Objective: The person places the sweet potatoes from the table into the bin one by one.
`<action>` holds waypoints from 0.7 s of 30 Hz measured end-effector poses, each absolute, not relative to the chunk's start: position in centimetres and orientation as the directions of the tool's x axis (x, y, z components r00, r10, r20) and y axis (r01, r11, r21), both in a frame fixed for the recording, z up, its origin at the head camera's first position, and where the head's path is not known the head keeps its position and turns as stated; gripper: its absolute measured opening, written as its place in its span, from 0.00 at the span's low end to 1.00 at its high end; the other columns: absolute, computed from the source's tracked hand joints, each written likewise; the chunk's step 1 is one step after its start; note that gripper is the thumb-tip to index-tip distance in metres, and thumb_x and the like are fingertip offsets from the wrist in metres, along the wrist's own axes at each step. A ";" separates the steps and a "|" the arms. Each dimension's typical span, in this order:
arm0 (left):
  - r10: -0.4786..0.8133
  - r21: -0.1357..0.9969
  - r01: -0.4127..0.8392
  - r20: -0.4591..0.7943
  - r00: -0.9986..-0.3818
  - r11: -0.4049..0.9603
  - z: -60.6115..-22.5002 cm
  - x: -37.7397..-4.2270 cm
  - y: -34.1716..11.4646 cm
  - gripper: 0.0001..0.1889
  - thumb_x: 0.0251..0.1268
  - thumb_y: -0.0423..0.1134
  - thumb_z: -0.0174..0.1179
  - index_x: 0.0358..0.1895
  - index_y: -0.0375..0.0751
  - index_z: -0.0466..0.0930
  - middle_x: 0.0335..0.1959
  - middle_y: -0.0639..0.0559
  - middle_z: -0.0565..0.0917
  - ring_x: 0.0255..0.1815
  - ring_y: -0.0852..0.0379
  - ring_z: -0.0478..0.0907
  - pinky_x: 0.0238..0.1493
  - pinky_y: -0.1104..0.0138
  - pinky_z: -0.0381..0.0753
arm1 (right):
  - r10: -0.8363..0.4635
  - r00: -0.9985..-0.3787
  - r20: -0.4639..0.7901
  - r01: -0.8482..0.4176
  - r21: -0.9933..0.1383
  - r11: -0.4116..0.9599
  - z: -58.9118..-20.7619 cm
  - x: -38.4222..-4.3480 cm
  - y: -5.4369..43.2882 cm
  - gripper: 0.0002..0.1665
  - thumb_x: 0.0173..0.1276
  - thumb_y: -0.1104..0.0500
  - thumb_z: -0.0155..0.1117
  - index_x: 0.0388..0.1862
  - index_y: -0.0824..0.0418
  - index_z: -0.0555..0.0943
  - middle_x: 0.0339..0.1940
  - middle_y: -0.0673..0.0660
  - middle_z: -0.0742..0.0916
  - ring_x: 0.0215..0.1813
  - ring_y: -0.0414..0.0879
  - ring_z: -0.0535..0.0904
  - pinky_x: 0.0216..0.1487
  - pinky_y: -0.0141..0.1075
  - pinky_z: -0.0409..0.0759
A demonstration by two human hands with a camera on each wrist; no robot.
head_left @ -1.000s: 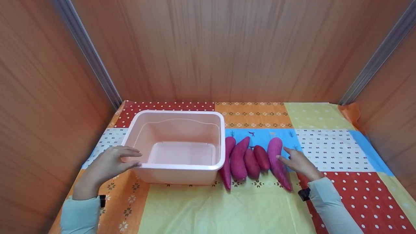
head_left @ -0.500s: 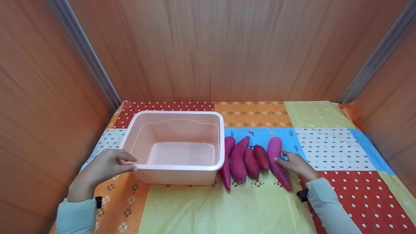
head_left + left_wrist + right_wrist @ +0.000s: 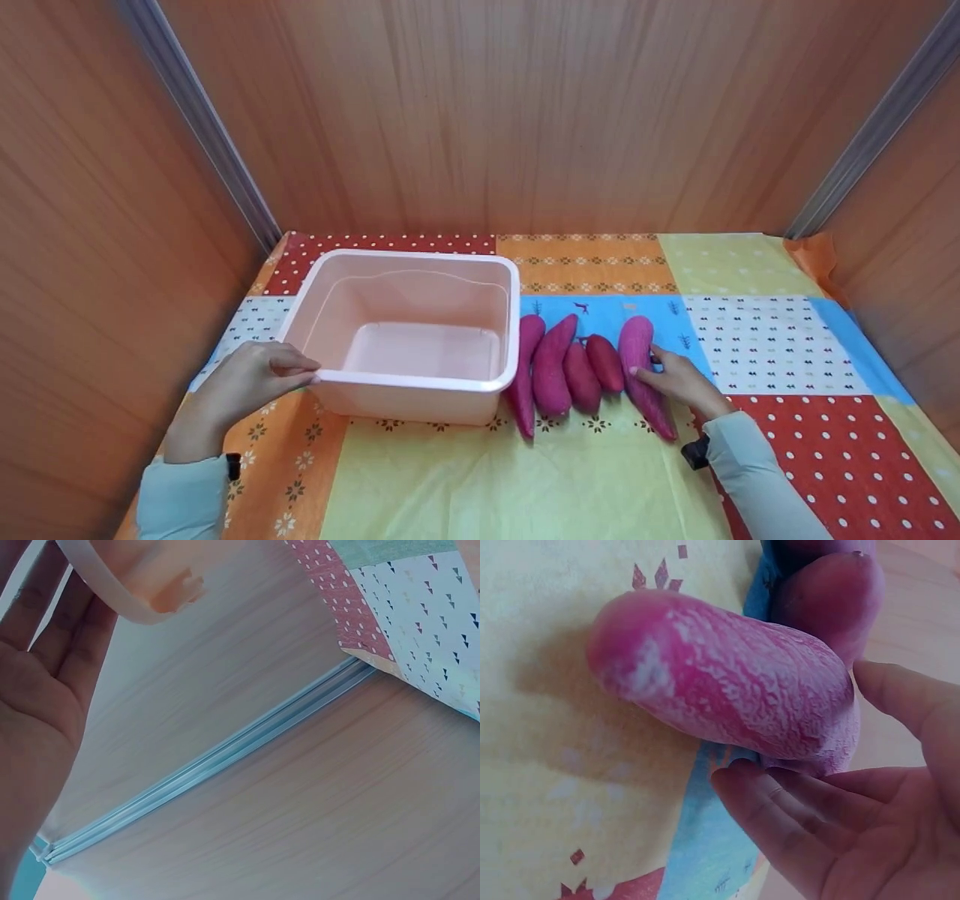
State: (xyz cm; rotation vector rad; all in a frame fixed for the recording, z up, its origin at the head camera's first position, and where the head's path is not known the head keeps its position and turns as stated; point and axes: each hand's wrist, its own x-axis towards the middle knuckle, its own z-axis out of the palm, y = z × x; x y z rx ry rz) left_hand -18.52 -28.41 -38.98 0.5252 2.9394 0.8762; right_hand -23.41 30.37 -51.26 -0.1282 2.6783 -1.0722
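A pale pink plastic basin (image 3: 420,412) stands left of centre with nothing inside. At its front left corner my left hand (image 3: 236,386) pinches the rim between thumb and fingers; in the left wrist view, fingers lie against the rim (image 3: 112,585). On the far right of a row of purple sweet potatoes lies a long, ridged sweet potato (image 3: 636,341). My right hand (image 3: 686,382) grips it from the right, thumb on one side and fingers on the other. The right wrist view shows the wrinkled skin of this sweet potato (image 3: 720,675) between thumb and fingers.
Several other sweet potatoes (image 3: 553,375) lie side by side between the basin and the gripped one. The leftmost sits close against the basin's right wall. A patchwork-patterned tablecloth (image 3: 525,480) covers the table. Wood-grain panels (image 3: 480,120) enclose the back and sides.
My left hand has closed on the basin's rim, and the basin's front left corner has risen slightly. My right hand's thumb and fingers have come in around the long sweet potato.
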 end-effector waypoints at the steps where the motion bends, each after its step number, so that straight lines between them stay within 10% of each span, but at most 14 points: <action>1: 0.327 0.534 0.316 0.078 -0.942 0.784 -39.1 -18.5 -28.4 0.11 0.55 0.40 0.70 0.43 0.46 0.89 0.36 0.54 0.89 0.39 0.55 0.82 0.42 0.63 0.86 | -0.175 -0.965 -0.196 0.011 -0.696 0.718 -51.3 -23.4 30.4 0.47 0.72 0.48 0.57 0.73 0.78 0.50 0.71 0.78 0.62 0.72 0.70 0.59 0.68 0.60 0.65; 21: 0.299 0.474 0.365 0.211 -0.930 0.801 -40.6 -19.2 -27.9 0.11 0.56 0.41 0.70 0.42 0.46 0.89 0.39 0.53 0.88 0.42 0.53 0.81 0.43 0.58 0.86 | -0.165 -0.972 -0.170 0.005 -0.710 0.704 -51.5 -23.6 30.7 0.45 0.72 0.51 0.58 0.73 0.76 0.51 0.60 0.78 0.75 0.59 0.62 0.75 0.53 0.48 0.80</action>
